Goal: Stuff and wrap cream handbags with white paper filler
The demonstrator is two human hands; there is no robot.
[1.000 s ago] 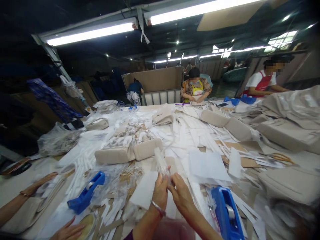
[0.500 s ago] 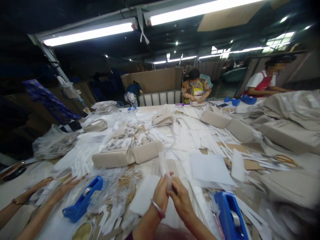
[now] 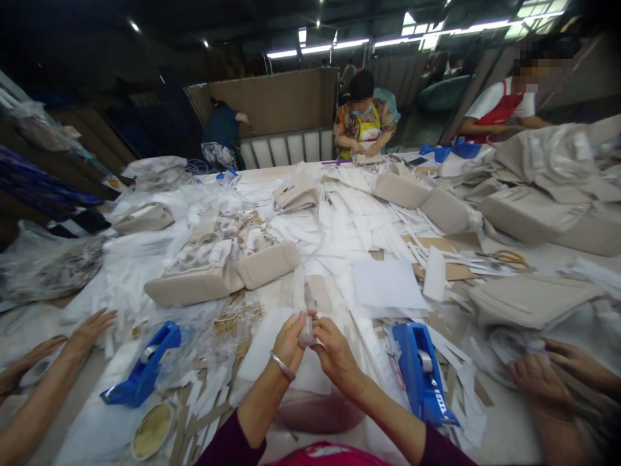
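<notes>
My left hand [image 3: 290, 340], with a silver bangle at the wrist, is closed on a translucent white wrapping strip [image 3: 307, 333] at the middle of the near table. From the other side my right hand [image 3: 336, 355] pinches the same strip, thumb and fingers together. Whatever is inside the wrapping cannot be made out. Below my hands a beige bag [image 3: 317, 409] lies close to my body, partly covered by a white sheet. Two blue tape dispensers stand nearby, one [image 3: 145, 366] left of my hands and the other [image 3: 421, 372] to the right.
A co-worker's hands [image 3: 90, 331] rest at the left; another's [image 3: 538, 378] work by a beige bag [image 3: 533, 299] at right. Beige bags [image 3: 269, 264] and white foam sheets [image 3: 388, 283] crowd the table. Orange-handled scissors [image 3: 512, 259] and a round tub [image 3: 154, 428] lie about.
The view has tilted down and turned slightly right. My hands stay closed on the wrapping strip. A co-worker's hands now show at the right by the beige bag.
</notes>
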